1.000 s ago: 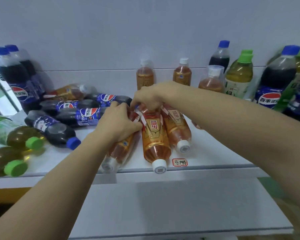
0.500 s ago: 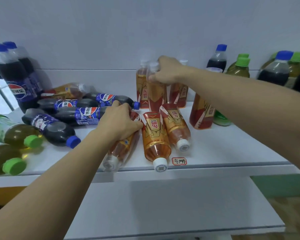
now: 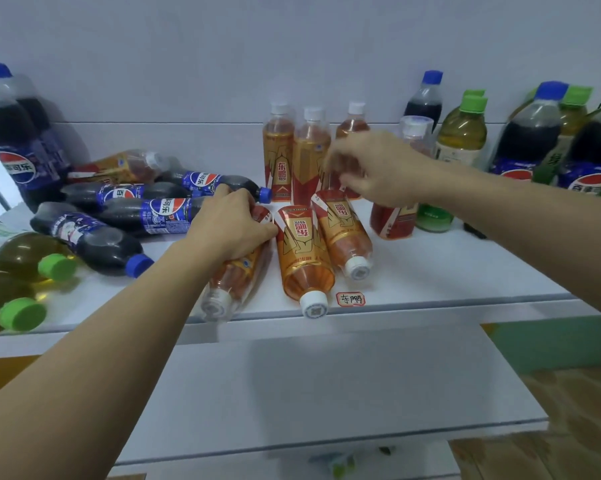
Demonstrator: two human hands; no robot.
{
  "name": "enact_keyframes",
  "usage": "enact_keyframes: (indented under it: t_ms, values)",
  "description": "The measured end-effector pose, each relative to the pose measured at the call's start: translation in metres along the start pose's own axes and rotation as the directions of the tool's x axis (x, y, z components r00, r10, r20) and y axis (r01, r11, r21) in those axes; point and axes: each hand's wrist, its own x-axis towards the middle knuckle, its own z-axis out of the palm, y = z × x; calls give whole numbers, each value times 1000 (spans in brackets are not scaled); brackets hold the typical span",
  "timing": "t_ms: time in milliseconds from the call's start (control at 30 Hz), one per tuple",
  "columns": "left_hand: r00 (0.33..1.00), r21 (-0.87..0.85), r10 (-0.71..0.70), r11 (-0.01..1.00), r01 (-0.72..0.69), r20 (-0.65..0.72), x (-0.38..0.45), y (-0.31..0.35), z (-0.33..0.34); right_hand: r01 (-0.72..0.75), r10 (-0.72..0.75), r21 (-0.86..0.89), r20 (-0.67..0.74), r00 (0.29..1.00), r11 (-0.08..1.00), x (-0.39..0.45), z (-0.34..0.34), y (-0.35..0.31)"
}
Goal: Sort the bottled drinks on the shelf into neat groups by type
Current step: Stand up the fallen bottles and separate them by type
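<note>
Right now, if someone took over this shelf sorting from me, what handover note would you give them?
Left hand: gripping an orange bottle lying on its side at the front of the shelf.
Right hand: blurred and apparently empty, in front of the standing orange bottles at the back.
Done: three orange bottles stand together at the back centre, a fourth just to their right.
Left: stand up the held bottle and the two lying orange bottles. Another orange one lies among the fallen cola bottles on the left. The green-capped tea bottles also lie down; cola and tea on the right are mixed.
</note>
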Motion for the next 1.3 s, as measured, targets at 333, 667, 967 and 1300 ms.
enact_keyframes:
  t_ms: [333, 667, 967, 1300]
  values:
    - [1000, 28, -8, 1000, 8, 18, -5, 5, -4, 375, -332, -230, 205, 921, 898, -80, 45, 6]
    - [1000, 54, -15, 998, 15, 13, -3, 5, -4, -83, 138, 291, -175, 975, 953, -33, -4, 4]
    - [1000, 41, -11, 999, 12, -22, 0, 0, 0, -182, 252, 279, -238, 938, 943, -14, -9, 8]
    - [975, -287, -119, 956, 61, -190, -12, -2, -6, 403, -444, -249, -139, 885, 881, -53, 8, -26]
